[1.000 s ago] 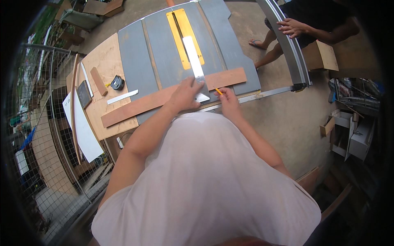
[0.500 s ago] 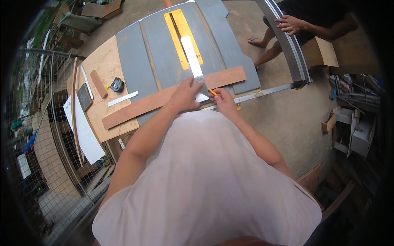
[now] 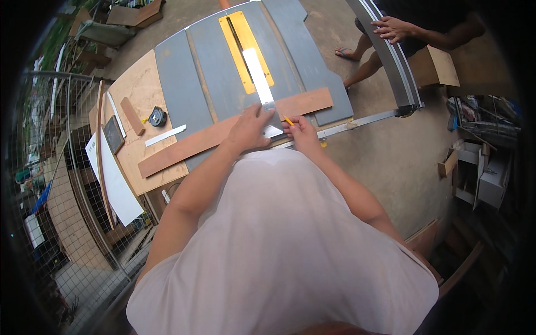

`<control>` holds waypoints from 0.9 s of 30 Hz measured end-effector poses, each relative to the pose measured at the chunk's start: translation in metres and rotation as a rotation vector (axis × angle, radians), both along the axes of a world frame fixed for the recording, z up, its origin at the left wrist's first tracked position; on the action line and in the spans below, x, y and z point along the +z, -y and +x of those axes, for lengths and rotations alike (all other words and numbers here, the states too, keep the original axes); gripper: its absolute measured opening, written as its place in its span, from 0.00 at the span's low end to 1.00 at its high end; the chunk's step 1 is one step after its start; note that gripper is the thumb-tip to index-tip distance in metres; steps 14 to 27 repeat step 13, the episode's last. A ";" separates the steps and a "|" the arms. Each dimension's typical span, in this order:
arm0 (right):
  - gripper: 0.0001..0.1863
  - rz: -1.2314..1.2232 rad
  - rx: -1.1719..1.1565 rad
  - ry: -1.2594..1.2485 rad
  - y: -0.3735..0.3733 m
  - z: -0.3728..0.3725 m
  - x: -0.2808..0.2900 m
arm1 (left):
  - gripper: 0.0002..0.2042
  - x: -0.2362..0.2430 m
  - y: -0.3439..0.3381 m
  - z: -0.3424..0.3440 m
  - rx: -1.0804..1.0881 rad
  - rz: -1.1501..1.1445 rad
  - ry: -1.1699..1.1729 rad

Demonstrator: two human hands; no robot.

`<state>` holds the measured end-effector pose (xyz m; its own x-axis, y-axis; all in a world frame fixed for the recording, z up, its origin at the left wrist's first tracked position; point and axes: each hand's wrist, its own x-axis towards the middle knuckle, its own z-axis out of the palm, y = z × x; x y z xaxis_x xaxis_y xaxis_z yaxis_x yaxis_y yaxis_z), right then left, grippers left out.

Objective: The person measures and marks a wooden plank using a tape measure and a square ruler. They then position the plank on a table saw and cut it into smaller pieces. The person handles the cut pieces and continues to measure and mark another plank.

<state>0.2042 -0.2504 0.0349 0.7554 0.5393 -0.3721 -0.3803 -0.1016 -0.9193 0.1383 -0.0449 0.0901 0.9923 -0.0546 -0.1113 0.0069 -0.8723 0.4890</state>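
Note:
A long reddish-brown board lies across the grey saw table. Over it sits a metal try square, its silver blade pointing away from me toward the yellow insert plate. My left hand presses the square against the board, fingers bent over its near end. Just right of the square, my right hand pinches a yellow pencil, its tip near the blade's right edge on the board. My left fingers partly hide the square's near part.
On the plywood at left lie a tape measure, a white strip and a small wood block. A metal fence rail stands at right, with another person's hand on it. Wire mesh runs along the left.
My right hand has shifted slightly away from me, and the pencil now points more forward. The left hand and the square stay in place on the board.

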 end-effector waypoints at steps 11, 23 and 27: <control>0.12 0.015 -0.023 -0.035 -0.006 0.006 0.004 | 0.40 -0.002 0.011 0.001 0.070 0.001 0.056; 0.12 0.023 -0.026 -0.038 -0.005 0.004 0.002 | 0.40 -0.001 0.012 0.000 0.084 -0.016 0.021; 0.12 0.023 -0.026 -0.038 -0.005 0.004 0.002 | 0.40 -0.001 0.012 0.000 0.084 -0.016 0.021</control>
